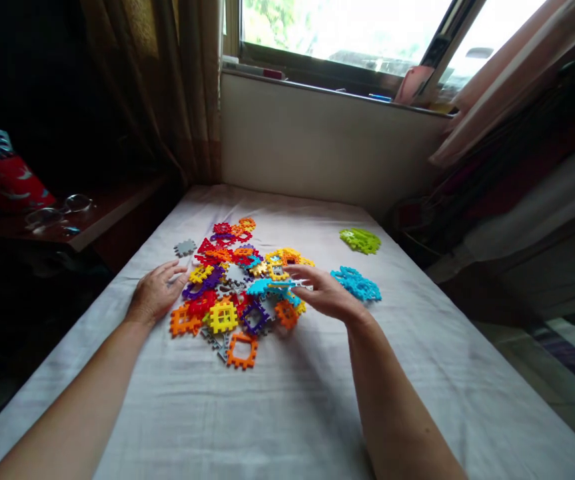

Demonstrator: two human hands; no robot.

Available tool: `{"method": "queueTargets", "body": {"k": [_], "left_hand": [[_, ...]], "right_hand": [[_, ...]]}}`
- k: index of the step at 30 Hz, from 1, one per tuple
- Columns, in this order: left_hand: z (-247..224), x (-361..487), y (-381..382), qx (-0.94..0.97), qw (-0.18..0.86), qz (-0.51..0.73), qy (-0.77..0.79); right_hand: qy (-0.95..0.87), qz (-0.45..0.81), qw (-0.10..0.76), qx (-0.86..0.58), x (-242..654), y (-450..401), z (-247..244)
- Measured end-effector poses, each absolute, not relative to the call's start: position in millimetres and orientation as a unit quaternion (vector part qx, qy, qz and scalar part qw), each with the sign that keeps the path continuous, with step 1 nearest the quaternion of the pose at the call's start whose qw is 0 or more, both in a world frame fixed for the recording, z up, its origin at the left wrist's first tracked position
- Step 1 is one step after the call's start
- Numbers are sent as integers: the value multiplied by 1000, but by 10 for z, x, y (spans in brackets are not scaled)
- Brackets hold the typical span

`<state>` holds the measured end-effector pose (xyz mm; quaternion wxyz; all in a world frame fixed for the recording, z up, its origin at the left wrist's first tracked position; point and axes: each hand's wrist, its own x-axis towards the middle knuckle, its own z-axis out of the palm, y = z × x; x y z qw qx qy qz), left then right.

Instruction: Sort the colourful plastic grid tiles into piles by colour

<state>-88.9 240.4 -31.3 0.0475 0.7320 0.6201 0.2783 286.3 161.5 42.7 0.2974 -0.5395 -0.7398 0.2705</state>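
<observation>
A heap of interlocking plastic tiles in several colours lies on the white cloth, with a yellow window-shaped tile point(223, 317) and an orange square frame point(241, 351) at its near side. My left hand point(156, 292) rests at the heap's left edge, fingers spread, close to purple and orange tiles. At the right of the heap is my right hand point(324, 291), its thumb and fingers apart around the end of a light-blue tile point(280, 285); whether they touch it is unclear. A loose grey tile point(185, 248) lies beyond my left hand.
Separate piles of blue tiles point(358, 285) and green tiles point(360, 241) lie to the right. The cloth-covered surface point(177, 413) meets a wall below the window. On a dark side table at left are glasses point(60, 210) and a red container point(10, 183).
</observation>
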Motion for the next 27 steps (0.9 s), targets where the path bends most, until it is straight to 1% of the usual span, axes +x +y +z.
{"method": "queueTargets", "body": {"k": [1, 3, 6, 10, 12, 17, 23, 25, 27], "left_hand": [[-311, -892, 2406, 731, 49, 281, 620], [-314, -899, 2409, 728, 51, 287, 621], [-325, -907, 2415, 724, 52, 290, 623], [-310, -907, 2409, 721, 54, 290, 627], [-286, -902, 2400, 722, 59, 290, 626], [-245, -895, 2382, 723, 68, 278, 629], [-273, -905, 2389, 725, 54, 291, 622], [-279, -908, 2388, 725, 52, 296, 620], [-278, -910, 2386, 726, 54, 297, 618]], "right_hand": [[-712, 277, 315, -563, 2927, 1626, 406], [-681, 272, 322, -599, 2999, 1651, 368], [-693, 231, 287, -619, 2964, 1674, 344], [-735, 143, 228, -623, 2829, 1688, 346], [-739, 117, 221, -626, 2814, 1702, 350], [-697, 98, 291, -648, 2959, 1734, 387], [-596, 130, 379, -696, 3372, 1741, 385], [-540, 94, 396, -736, 3630, 1721, 335], [-480, 40, 388, -786, 3917, 1687, 262]]}}
